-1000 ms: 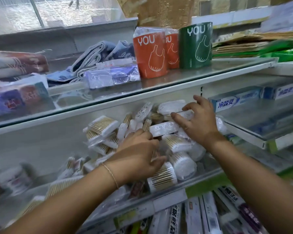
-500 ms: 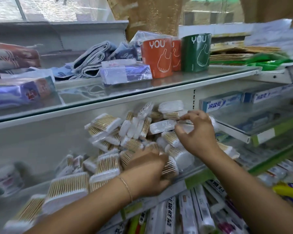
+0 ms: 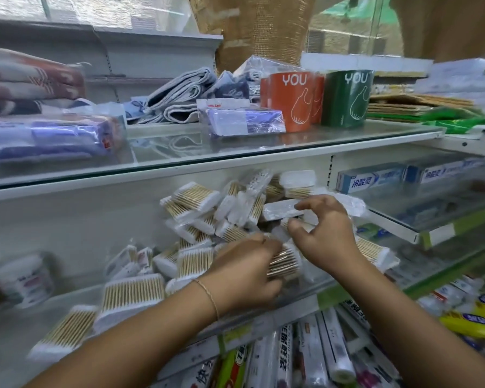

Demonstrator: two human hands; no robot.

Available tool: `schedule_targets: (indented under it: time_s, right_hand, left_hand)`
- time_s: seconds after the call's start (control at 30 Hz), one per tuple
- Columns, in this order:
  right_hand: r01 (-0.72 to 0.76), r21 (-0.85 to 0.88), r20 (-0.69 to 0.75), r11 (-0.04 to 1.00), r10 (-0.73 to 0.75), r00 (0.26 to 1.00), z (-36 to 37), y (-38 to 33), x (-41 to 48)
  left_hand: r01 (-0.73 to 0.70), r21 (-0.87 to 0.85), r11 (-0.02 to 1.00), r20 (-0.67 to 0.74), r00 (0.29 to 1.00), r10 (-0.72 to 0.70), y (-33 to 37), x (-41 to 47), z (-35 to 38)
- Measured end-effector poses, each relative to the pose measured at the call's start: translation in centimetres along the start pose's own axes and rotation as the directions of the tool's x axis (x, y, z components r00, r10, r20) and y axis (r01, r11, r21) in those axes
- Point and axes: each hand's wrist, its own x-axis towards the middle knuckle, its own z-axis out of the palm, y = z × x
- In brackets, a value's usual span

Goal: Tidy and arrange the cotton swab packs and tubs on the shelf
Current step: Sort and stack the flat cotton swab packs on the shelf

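Folded striped towels (image 3: 25, 77) and wrapped blue packs (image 3: 48, 138) sit at the far left of the glass top shelf (image 3: 179, 152). Below them, on the middle shelf (image 3: 9, 337), blurred small tubs (image 3: 25, 278) stand near the back panel, and flat cotton swab packs (image 3: 132, 292) lie tilted toward the front edge. To their right, a loose heap of swab packs (image 3: 193, 197) leans against the back panel, the packs overlapping at every angle. The person's left hand (image 3: 244, 275), a thin bracelet (image 3: 207, 295) at the wrist, is at the foot of the heap, its grip curled round a round tub of swabs (image 3: 284, 263) that lies on its side. Just beside it, the right hand (image 3: 328, 233) hangs over the heap with a half-wide grip. Its forefinger touches the end of a flat white pack (image 3: 282, 210) and its thumb sits below; whether it holds that pack cannot be told. Above the hands, orange "YOU" packs (image 3: 291, 102) and a green "YOU" pack (image 3: 346, 99) stand upright, side by side, on the glass top shelf. At right, toothpaste boxes (image 3: 370, 179) line a neighbouring shelf, and toothpaste tubes (image 3: 308, 357) crowd the shelf beneath the swabs.
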Motion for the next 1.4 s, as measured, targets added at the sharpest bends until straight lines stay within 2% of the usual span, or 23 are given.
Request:
schedule_targets:
  time_s: [0.3,0.43,0.6,0.67,0.77,0.93,1.07,1.2,1.4]
  right_hand:
    - [0.111,0.076,-0.008,0.991,-0.111,0.994,2.5,-5.0,0.3]
    - [0.065,0.214,0.147,0.975,-0.098,0.984,4.2,-8.3,-0.1]
    - [-0.047,0.404,0.386,0.913,-0.124,0.914,7.3,-12.5,-0.9]
    - [-0.074,0.464,0.441,0.883,-0.157,0.884,8.8,-14.0,-1.2]
    - [-0.034,0.504,0.476,0.863,-0.245,0.845,10.8,-16.6,-1.8]
    - [0.069,0.439,0.505,0.896,-0.309,0.806,14.0,-21.5,-3.6]
    - [0.234,0.357,0.52,0.904,-0.401,0.754,16.7,-25.3,-5.1]
    - [0.396,0.263,0.563,0.88,-0.474,0.677,20.0,-27.9,-6.4]
    - [0.428,0.189,0.634,0.883,-0.443,0.634,23.2,-30.4,-7.7]
  left_hand:
    - [0.128,-0.041,0.991,-0.174,0.976,-0.134,-4.4,-2.6,-3.0]
    - [0.178,-0.062,0.982,-0.255,0.948,-0.188,-6.7,-5.0,-3.7]
    - [0.243,-0.09,0.966,-0.341,0.904,-0.259,-9.5,-8.7,-4.9]
    - [0.263,-0.091,0.96,-0.353,0.893,-0.278,-10.6,-10.4,-5.4]
    - [0.315,-0.09,0.945,-0.356,0.876,-0.326,-12.3,-13.1,-5.9]
    - [0.473,-0.047,0.88,-0.297,0.835,-0.464,-14.9,-17.6,-7.1]
    - [0.559,0.04,0.828,-0.247,0.808,-0.534,-17.2,-21.0,-8.2]
    - [0.608,0.155,0.778,-0.255,0.786,-0.563,-18.8,-23.8,-9.1]
    - [0.615,0.226,0.755,-0.249,0.786,-0.566,-20.6,-26.6,-10.0]
